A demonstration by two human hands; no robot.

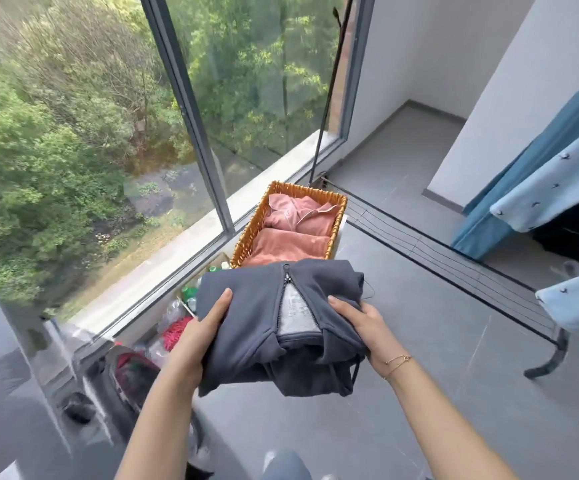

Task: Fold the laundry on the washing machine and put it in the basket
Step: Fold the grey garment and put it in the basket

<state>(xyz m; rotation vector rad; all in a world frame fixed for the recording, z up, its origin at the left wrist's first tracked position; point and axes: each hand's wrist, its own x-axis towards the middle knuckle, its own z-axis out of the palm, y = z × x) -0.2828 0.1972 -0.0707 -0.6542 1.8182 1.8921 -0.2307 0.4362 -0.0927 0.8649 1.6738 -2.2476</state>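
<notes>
A folded dark grey zip hoodie (263, 313) hangs in the air between both hands, its zipper partly open over a light grey lining. My left hand (198, 337) grips its left edge, thumb on top. My right hand (364, 327) grips its right edge the same way. Just beyond the hoodie, on the floor by the window, stands a woven orange basket (340, 216) holding folded pink garments (295, 220). The dark washing machine (7, 375) fills the lower left corner.
A floor-to-ceiling window runs along the left. A low drying rack (454, 268) with light blue cloth (572, 303) stretches to the right. Bottles, bags and red items (177, 330) lie between the machine and the basket. Grey tiled floor lies ahead.
</notes>
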